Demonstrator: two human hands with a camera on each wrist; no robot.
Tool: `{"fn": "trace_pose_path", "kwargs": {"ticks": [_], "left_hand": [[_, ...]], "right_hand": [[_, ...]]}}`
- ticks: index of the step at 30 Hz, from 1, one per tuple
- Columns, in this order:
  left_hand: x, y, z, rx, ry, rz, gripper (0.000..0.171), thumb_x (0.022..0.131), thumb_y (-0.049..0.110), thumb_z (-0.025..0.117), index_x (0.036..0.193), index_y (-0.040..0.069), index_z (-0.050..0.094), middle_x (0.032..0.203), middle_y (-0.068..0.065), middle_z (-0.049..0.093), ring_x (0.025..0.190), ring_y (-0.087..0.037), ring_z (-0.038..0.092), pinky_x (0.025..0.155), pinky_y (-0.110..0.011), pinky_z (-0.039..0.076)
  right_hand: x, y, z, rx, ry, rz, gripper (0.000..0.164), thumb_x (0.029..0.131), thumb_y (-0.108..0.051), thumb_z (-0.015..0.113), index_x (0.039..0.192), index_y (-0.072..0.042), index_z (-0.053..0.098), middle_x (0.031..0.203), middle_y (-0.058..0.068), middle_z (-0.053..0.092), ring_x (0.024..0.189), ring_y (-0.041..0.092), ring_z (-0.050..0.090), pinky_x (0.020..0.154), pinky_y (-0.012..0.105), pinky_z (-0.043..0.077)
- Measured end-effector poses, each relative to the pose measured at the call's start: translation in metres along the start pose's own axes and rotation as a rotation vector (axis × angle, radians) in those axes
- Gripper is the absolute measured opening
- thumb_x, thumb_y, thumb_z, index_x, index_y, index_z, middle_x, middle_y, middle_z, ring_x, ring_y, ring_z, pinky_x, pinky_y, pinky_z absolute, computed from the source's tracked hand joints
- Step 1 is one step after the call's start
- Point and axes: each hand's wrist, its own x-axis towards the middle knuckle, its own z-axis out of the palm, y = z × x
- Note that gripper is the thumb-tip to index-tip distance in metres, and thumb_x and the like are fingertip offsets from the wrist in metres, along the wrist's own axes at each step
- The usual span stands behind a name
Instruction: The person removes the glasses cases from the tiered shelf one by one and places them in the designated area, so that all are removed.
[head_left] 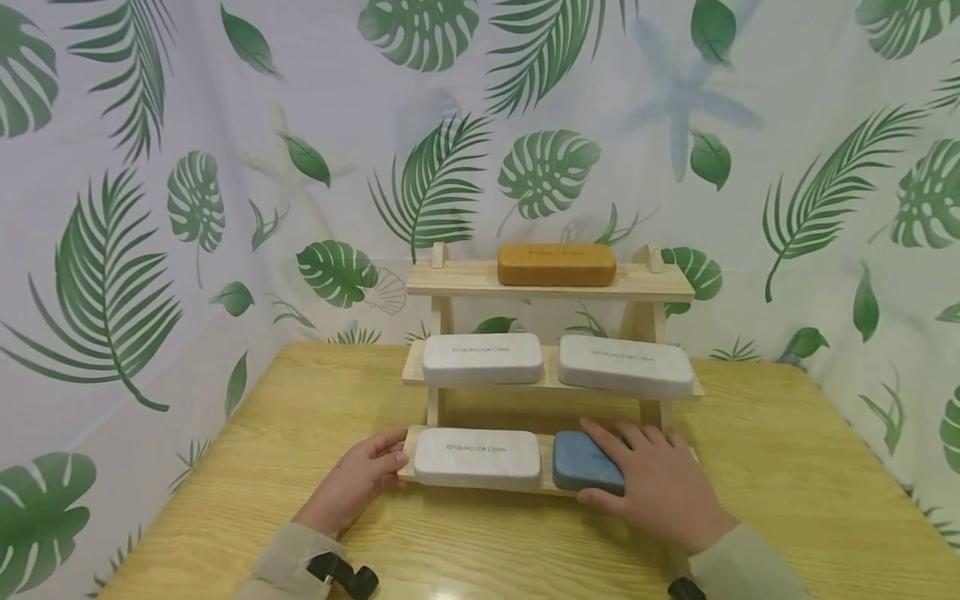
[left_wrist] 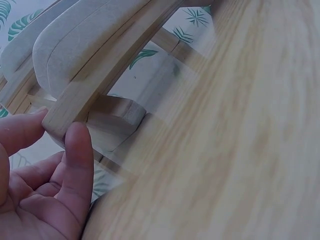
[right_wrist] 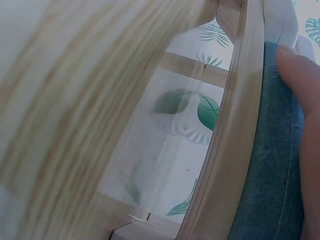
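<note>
A three-tier wooden shelf stand [head_left: 551, 293] stands on the table. On its bottom board, a blue glasses case [head_left: 581, 461] lies at the right under my right hand [head_left: 663, 483]. The thumb is along the front of this case and the fingers reach over its top; the hand hides its right part. My left hand [head_left: 360, 479] pinches the left end of the bottom board [left_wrist: 75, 107] between thumb and fingers. Beside the blue case lies a white glasses case [head_left: 477, 458]. In the right wrist view, a digit presses along the blue case [right_wrist: 272, 145].
Two more white glasses cases, a left one [head_left: 482, 360] and a right one [head_left: 626, 367], lie on the middle board. An orange-brown case [head_left: 557, 265] is on the top board. A leaf-printed cloth [head_left: 300, 208] hangs behind the wood-grain table [head_left: 315, 392].
</note>
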Motion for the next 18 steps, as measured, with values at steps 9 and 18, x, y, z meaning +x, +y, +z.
{"fn": "trace_pose_path", "kwargs": {"ticks": [9, 18], "left_hand": [[0.0015, -0.0044, 0.0, -0.009, 0.001, 0.004, 0.058, 0.105, 0.014, 0.058, 0.152, -0.009, 0.033, 0.144, -0.025, 0.05, 0.113, -0.023, 0.062, 0.088, -0.038, 0.055], [0.0029, -0.0057, -0.0009, -0.009, 0.006, 0.011, 0.059, 0.104, 0.014, 0.058, 0.153, -0.009, 0.033, 0.145, -0.026, 0.049, 0.115, -0.025, 0.061, 0.089, -0.039, 0.055]], "right_hand": [[-0.0032, 0.0029, 0.0025, -0.03, 0.02, -0.021, 0.09, 0.081, -0.086, 0.05, 0.155, -0.035, 0.043, 0.117, 0.007, 0.063, 0.105, 0.031, 0.06, 0.091, 0.06, 0.045], [-0.009, 0.0069, -0.0035, -0.019, 0.051, -0.052, 0.089, 0.077, -0.079, 0.066, 0.152, -0.033, 0.049, 0.106, 0.002, 0.062, 0.098, 0.026, 0.059, 0.088, 0.053, 0.047]]}}
